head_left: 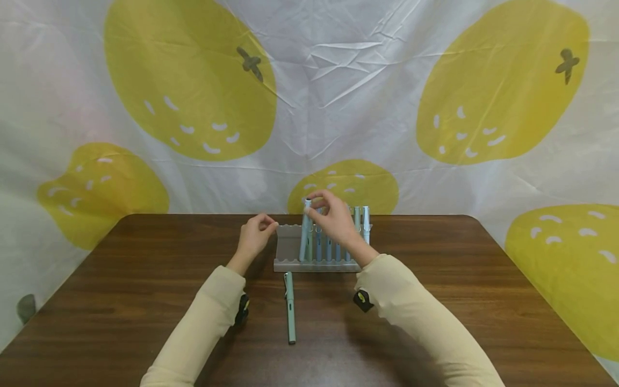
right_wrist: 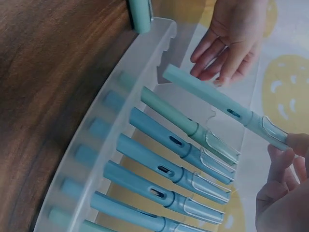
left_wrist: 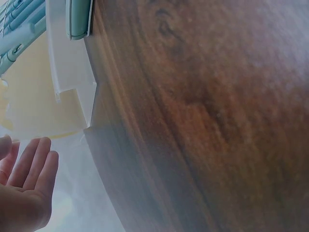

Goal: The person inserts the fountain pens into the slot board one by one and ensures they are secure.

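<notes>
My right hand (head_left: pixel 337 221) pinches a light blue pen (right_wrist: pixel 207 96) by its cap end between thumb and fingers. The pen stands slightly tilted at the left of the row in a clear pen stand (head_left: pixel 285 265), its lower end apart from the stand's front lip in the right wrist view. Several blue and green pens (right_wrist: pixel 159 166) lean in the stand's notches. At the stand's upper left corner, the thumb and fingertips of my left hand (head_left: pixel 254 235) pinch the edge. A green pen (head_left: pixel 290 309) lies on the table before the stand, clip end towards it.
The brown wooden table (head_left: pixel 145 301) carries the stand near its far edge. Behind it hangs a white cloth (head_left: pixel 309 123) printed with yellow fruit. Notches at the stand's left end hold no pens.
</notes>
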The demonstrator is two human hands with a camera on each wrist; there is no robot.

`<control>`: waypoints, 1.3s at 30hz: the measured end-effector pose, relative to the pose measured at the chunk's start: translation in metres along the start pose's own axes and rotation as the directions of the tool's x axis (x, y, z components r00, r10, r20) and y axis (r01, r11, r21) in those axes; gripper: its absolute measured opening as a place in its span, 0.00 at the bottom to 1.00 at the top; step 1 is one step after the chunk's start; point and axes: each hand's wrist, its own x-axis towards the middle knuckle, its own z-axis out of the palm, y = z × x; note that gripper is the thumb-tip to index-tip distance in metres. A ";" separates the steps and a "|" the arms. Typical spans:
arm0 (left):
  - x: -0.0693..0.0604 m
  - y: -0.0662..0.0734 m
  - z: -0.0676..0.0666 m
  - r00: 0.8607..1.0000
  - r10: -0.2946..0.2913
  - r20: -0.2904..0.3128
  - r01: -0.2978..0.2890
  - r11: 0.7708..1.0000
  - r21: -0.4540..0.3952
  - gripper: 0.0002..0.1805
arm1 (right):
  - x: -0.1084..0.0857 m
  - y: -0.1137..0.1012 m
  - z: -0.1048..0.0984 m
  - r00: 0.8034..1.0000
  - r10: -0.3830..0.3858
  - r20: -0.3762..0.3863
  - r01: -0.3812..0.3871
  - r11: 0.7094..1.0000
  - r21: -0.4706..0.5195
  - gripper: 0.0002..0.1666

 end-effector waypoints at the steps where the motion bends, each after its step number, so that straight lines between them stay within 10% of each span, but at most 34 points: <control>1: 0.000 0.000 0.000 1.000 0.000 0.002 0.000 1.000 0.001 0.10 | 0.000 0.001 0.001 1.000 -0.015 -0.015 0.015 1.000 0.001 0.14; 10: -0.001 0.001 0.000 1.000 -0.009 0.002 0.009 1.000 0.003 0.10 | -0.006 0.008 0.013 0.992 -0.105 -0.072 0.100 0.993 -0.064 0.13; 39: 0.000 -0.001 0.001 1.000 -0.003 -0.007 0.003 1.000 0.004 0.10 | -0.005 0.020 0.020 0.999 -0.047 0.004 0.047 0.987 -0.153 0.14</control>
